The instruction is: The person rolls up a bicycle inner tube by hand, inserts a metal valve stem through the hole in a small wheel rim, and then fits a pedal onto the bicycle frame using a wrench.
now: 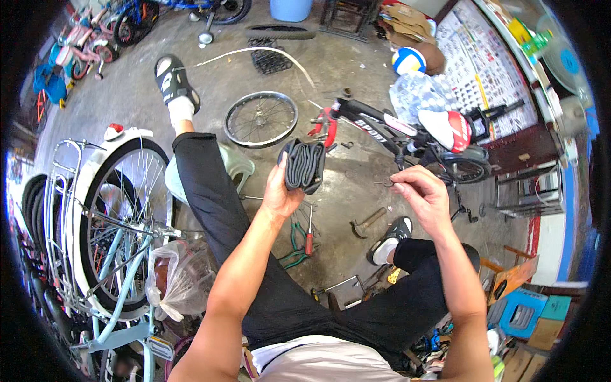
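Note:
My left hand [280, 196] is closed around a black inner tube [304, 167], folded into a compact bundle and held up in front of me. To its right, my right hand [422, 193] pinches a small thin piece [384, 183] between thumb and fingertips; it is too small to name. The two hands are well apart. Beyond the tube, a bare wheel rim [261, 120] with spokes lies flat on the floor. A small bike frame [370, 122] with a red fork [326, 126] lies to the right of the rim.
A hammer [369, 223] and red-handled screwdriver [309, 240] lie between my legs, beside green-handled pliers [294, 256]. A light-blue bicycle's wheel [121, 223] stands at left, near a plastic bag [181, 280]. A tire [280, 32], ball [408, 61] and blue bucket [290, 9] are farther off.

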Demonstrator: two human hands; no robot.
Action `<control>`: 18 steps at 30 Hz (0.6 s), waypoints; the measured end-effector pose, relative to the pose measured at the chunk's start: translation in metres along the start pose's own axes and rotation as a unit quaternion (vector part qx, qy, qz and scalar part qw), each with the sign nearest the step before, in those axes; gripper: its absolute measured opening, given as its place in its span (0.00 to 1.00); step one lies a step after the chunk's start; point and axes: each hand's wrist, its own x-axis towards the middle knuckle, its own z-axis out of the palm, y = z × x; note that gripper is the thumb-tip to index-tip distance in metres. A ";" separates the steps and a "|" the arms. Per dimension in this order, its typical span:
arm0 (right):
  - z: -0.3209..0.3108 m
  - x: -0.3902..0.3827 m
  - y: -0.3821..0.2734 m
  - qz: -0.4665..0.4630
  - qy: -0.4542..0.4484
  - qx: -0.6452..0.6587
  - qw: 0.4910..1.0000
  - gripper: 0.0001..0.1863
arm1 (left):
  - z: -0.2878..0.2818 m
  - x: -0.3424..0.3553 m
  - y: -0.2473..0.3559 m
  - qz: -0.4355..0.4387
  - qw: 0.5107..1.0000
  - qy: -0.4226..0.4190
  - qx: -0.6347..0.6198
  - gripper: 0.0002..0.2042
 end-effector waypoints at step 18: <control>-0.039 -0.078 -0.023 -0.131 0.015 -0.027 0.991 0.09 | 0.115 -0.069 -0.100 0.027 1.000 0.009 -0.006 0.24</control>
